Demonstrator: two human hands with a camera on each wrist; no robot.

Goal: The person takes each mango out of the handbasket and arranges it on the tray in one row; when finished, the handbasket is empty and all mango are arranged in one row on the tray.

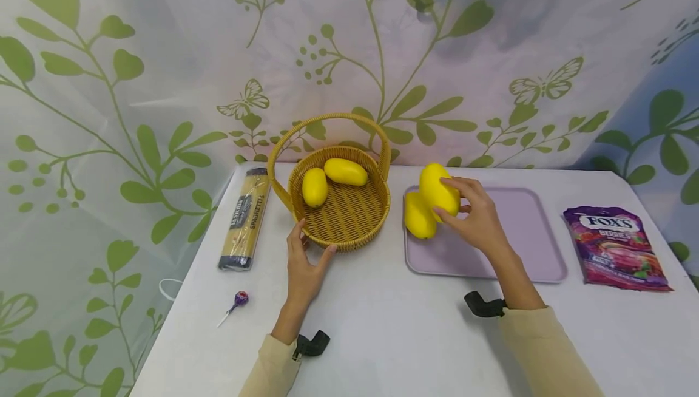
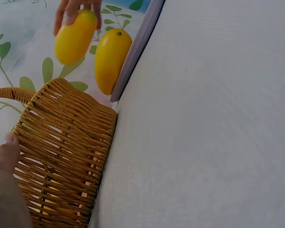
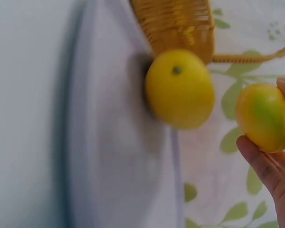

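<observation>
My right hand (image 1: 477, 218) grips a yellow mango (image 1: 437, 187) between thumb and fingers above the left part of a lilac tray (image 1: 491, 260). A second mango (image 1: 418, 220) lies at the tray's left edge, just under the held one. In the right wrist view the held mango (image 3: 261, 118) shows a greenish patch. My left hand (image 1: 306, 275) holds the front rim of a round wicker basket (image 1: 349, 221); its thumb (image 2: 7, 154) presses on the rim in the left wrist view. Two mangoes, one at the left (image 1: 315, 187) and one at the back (image 1: 346, 172), lie inside the basket.
Left of the basket lies a spaghetti pack (image 1: 246, 218), with a wrapped lollipop (image 1: 240, 300) nearer the front. A purple candy bag (image 1: 617, 248) is right of the tray. The basket's tall handle (image 1: 327, 116) arches up near the patterned curtain (image 1: 306, 8).
</observation>
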